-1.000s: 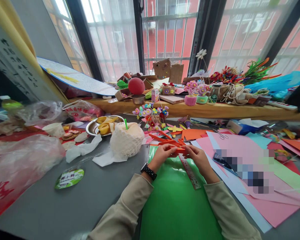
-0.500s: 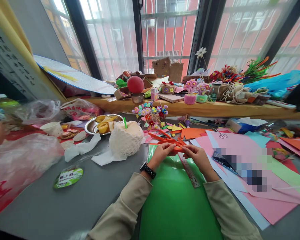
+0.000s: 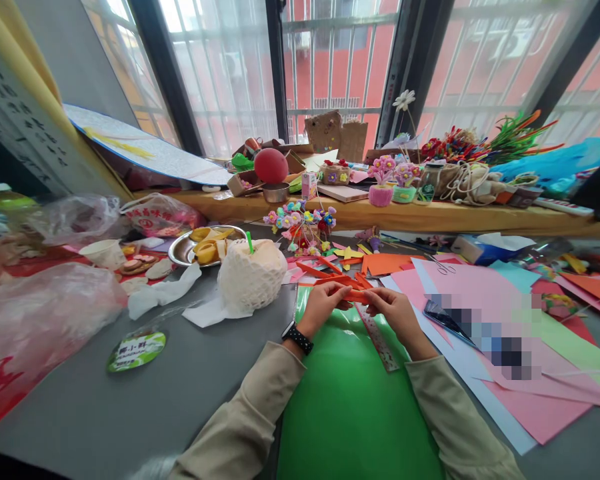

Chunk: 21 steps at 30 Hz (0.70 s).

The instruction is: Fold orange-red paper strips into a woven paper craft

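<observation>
Between my two hands is a small strip of orange paper (image 3: 359, 296). My left hand (image 3: 325, 308), with a dark watch on its wrist, pinches the strip's left end. At its right end the thumb and fingers of my right hand (image 3: 393, 313) are pressed together on it. Both hands are above the top part of a glossy green sheet (image 3: 355, 407). A patterned ruler (image 3: 381, 341) lies slanted on that sheet, partly below my hands. More folded orange paper strips (image 3: 325, 268) lie just beyond my fingers.
Left of my hands stands a coconut in white foam netting (image 3: 253, 279), before a metal bowl (image 3: 180, 251) with banana peels. To the right, a phone (image 3: 447, 322) rests on pink paper (image 3: 545, 413), with scissors (image 3: 445, 265) farther back. A plastic bag (image 3: 55, 327) lies far left.
My fingers have shifted slightly along the orange paper strip, which now looks straighter between both hands. The rest of the table looks the same.
</observation>
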{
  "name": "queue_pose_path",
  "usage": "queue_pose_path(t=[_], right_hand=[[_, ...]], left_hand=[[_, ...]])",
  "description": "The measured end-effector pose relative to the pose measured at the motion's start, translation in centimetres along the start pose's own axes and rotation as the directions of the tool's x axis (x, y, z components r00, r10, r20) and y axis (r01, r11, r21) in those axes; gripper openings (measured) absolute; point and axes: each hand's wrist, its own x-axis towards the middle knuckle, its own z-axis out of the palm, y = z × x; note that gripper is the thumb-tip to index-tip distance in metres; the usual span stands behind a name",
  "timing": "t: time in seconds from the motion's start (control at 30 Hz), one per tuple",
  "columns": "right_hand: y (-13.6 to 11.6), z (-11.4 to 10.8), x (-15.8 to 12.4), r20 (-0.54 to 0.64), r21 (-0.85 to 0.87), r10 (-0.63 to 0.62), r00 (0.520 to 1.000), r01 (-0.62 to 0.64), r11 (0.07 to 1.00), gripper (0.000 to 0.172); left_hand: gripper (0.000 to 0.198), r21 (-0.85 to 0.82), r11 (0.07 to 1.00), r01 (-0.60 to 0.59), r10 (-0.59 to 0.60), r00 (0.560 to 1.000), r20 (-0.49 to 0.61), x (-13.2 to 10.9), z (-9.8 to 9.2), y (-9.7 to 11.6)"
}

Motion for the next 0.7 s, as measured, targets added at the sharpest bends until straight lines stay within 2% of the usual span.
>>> queue_pose_path(t=[0.17, 0.4, 0.7], right_hand=[[-0.12, 0.12, -0.01, -0.021, -0.025, -0.006, 1.000, 0.006, 1.000, 0.033], [-0.02, -0.36, 0.11, -0.090, 0.013, -0.004, 0.996, 0.005, 1.000, 0.032], [0.21, -0.50, 0.31, -0.126, 0.014, -0.011, 0.992, 0.013, 1.000, 0.035]], left_hand=[[0.033, 0.003, 1.000, 0.002, -0.002, 1.000, -0.012, -0.04, 0.03, 0.02], [0.030, -0.126, 0.992, 0.008, -0.011, 1.000, -0.024, 0.52, -0.29, -0.22], [0.031, -0.059, 0.996, -0.066, 0.069, 0.996, 0.052, 0.15, -0.30, 0.37]])
